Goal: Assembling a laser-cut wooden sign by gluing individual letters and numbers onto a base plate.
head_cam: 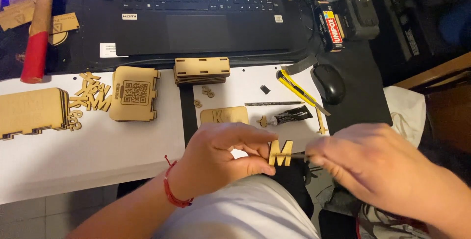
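Holding a wooden letter over the lap

Pinching a small letter-shaped wooden cutout (280, 152) between thumb and fingertips, the left hand (223, 153) keeps it upright just off the near edge of the surface (98, 146), above the person's lap. A red cord bracelet (172, 192) circles that wrist. The right hand (373, 163) is blurred; its fingers are closed around a thin dark tool (298, 155) whose tip meets the right side of the letter, though what kind of tool it is cannot be told.

On the white sheet beyond the hands lie a black squeezed tube (292, 116), a flat wooden plate (224, 115), a yellow utility knife (300, 92) and a thin dark rod (272, 103). A black mouse (328, 83) sits just right of the knife. Farther back stands a stack of notched wooden panels (201, 70), in front of an open laptop (196, 13). To the left are a wooden panel with a square code pattern (134, 94), a heap of loose wooden letters (92, 95) and another stack of panels (32, 112). A red-tipped handle (38, 33) leans at the far left.
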